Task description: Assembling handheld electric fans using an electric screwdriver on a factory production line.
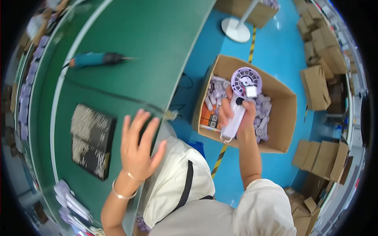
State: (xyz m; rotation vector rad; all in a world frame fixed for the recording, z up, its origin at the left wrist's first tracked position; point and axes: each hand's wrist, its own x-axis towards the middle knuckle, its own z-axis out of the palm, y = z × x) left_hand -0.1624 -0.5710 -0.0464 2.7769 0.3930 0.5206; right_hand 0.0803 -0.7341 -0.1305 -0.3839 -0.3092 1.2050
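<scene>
Head view: green surface (149, 35) on the left, cardboard box (281, 118) just beside it on the right.
Box contents: jumbled lavender and white plastic parts (263, 118) across the bottom; orange packets (205, 114) with black-and-white labels by the left wall.
Black tray (112, 135): lies on the surface, two sections, small silvery metal bits (82, 118) piled mostly toward the left of each; too small to say which kind.
Right hand (248, 114): clamped on the fan (235, 118); fingers at the left of the handle, thumb at the right.
Left hand (138, 151): fingers spread, holding nothing, over the near right edge of the surface; well apart from the right hand.
Fan position: in the right hand, above the box; cannot tell if it touches the parts below.
Fan axis: handle runs upper right to lower left; round lavender head at the far end, slotted face toward the camera.
Power screwdriver (92, 59): blue and black, lies on the surface beyond the tray, bit pointing right.
</scene>
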